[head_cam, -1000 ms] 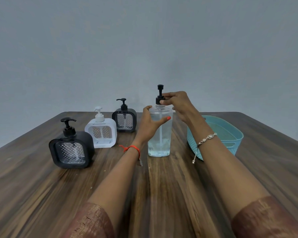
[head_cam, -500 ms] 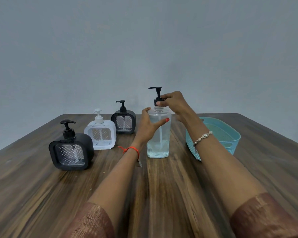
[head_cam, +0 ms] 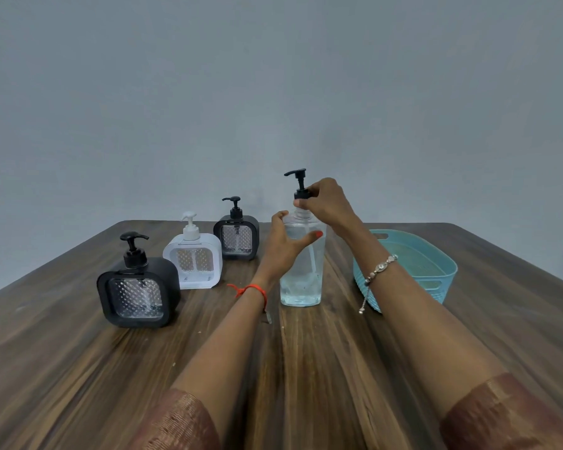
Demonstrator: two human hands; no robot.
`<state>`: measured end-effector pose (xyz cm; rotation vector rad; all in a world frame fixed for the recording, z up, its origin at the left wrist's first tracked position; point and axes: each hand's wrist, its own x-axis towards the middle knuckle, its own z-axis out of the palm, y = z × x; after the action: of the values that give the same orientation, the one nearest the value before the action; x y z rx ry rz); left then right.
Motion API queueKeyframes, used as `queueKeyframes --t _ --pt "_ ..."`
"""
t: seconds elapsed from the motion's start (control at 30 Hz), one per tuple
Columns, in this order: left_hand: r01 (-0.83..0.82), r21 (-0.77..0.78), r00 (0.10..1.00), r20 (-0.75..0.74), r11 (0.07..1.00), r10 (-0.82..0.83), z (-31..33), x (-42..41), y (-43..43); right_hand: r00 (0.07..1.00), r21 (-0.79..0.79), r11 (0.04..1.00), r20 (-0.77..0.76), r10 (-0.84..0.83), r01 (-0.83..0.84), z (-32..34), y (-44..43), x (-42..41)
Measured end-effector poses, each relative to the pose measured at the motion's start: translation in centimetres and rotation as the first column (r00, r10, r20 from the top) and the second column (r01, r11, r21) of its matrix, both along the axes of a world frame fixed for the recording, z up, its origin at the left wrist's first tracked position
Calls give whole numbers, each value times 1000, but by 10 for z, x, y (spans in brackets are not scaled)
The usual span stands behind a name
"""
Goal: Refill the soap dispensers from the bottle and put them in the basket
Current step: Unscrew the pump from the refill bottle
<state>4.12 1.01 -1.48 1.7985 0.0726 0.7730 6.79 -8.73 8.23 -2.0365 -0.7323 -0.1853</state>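
A tall clear bottle (head_cam: 303, 280) of clear liquid stands upright at the table's middle. My left hand (head_cam: 283, 246) wraps its upper body. My right hand (head_cam: 327, 201) pinches the collar of its black pump cap (head_cam: 299, 183), whose spout points left. Three square dispensers stand to the left: a near black dispenser (head_cam: 137, 295), a white dispenser (head_cam: 194, 264) and a far black dispenser (head_cam: 236, 237), all with pumps on. A light blue basket (head_cam: 436, 267) lies to the right, partly behind my right forearm.
The dark wooden table (head_cam: 306, 368) stretches toward me between my forearms. A grey wall rises behind the far edge. The basket holds nothing that I can see.
The pump spout has turned from facing away to pointing left under my right hand's grip. The left hand has stayed on the bottle.
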Motion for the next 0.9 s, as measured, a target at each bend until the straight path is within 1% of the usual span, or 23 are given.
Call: queueKeyframes --t 0.1,0.2,0.33,0.53,0.63,0.77,0.9 --pt "1 3 1000 6 1000 -1 -1 0 1 1000 66 998 17 0 -2 10 0 -1" --pt "2 -3 1000 11 1000 -2 -1 0 2 999 226 974 35 17 -24 25 -4 -4" --pt "-2 -4 1000 12 1000 2 -1 2 2 998 420 906 56 31 -52 44 -12 -8" --pt "6 -18 1000 13 1000 -6 -1 2 3 999 568 822 4 -49 38 67 -26 -6" --pt "13 -21 1000 9 1000 -13 1 0 2 995 593 804 42 -91 49 74 -33 -8" --pt "15 -21 1000 13 1000 -14 2 -1 1 985 585 808 87 -146 68 80 -39 -11" --pt "18 -26 1000 7 1000 -17 2 -2 1 969 566 823 167 -184 59 84 -39 -17"
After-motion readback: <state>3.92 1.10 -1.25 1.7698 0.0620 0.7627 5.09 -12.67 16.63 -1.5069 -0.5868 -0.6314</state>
